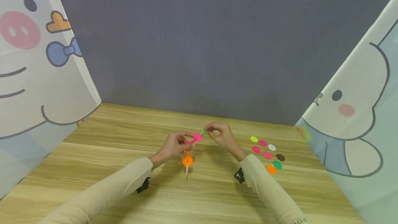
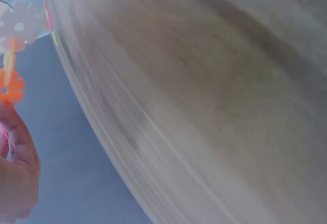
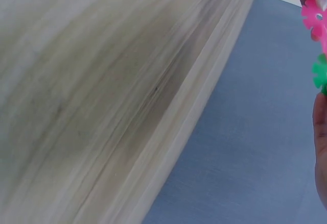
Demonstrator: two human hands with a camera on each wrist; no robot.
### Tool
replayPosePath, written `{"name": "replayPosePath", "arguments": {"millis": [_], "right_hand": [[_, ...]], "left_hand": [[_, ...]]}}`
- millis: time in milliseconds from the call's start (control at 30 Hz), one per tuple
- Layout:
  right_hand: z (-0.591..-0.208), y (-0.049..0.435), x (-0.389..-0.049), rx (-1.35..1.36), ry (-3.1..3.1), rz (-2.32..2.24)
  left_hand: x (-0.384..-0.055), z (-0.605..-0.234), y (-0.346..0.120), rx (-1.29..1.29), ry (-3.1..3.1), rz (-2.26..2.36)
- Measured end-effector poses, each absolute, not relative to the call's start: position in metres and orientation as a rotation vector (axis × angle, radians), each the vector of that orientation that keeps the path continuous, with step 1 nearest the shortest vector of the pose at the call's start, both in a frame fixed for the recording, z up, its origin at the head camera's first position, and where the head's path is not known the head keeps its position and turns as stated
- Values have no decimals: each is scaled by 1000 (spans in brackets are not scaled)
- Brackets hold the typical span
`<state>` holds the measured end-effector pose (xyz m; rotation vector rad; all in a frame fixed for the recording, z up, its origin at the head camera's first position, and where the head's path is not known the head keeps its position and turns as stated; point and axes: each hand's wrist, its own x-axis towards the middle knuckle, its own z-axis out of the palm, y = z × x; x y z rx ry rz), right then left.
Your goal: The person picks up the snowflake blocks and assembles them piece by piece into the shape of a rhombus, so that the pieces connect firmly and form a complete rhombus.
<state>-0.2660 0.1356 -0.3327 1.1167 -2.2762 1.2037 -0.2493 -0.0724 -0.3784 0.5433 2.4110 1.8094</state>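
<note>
A chain of flower-shaped interlocking discs runs between the two hands. My left hand (image 1: 173,145) pinches its pink part, the fingers hiding some of it. Below those fingers hang an orange disc (image 1: 187,161) and a white disc (image 1: 187,169), the latter seen edge-on in the head view and flat-faced in the left wrist view. Up and to the right sticks out a pink disc (image 1: 198,137), joined to a green disc (image 1: 203,132). Thumb and fingertips of my right hand (image 1: 222,135) pinch that green disc by its far edge, also seen in the right wrist view.
Loose discs lie on the wooden table (image 1: 124,127) to the right: a yellow disc (image 1: 254,139), a white one, a brown disc (image 1: 280,157), a teal disc (image 1: 277,165), an orange one and several pink ones. A grey panel (image 1: 199,44) stands behind, with cartoon-printed panels at both sides.
</note>
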Motion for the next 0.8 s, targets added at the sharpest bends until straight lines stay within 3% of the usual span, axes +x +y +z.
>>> {"name": "replayPosePath", "arguments": {"millis": [800], "right_hand": [[-351, 145, -299, 1085, -2430, 1198]], "left_hand": [[-253, -378, -73, 586, 2280, 1823]]}}
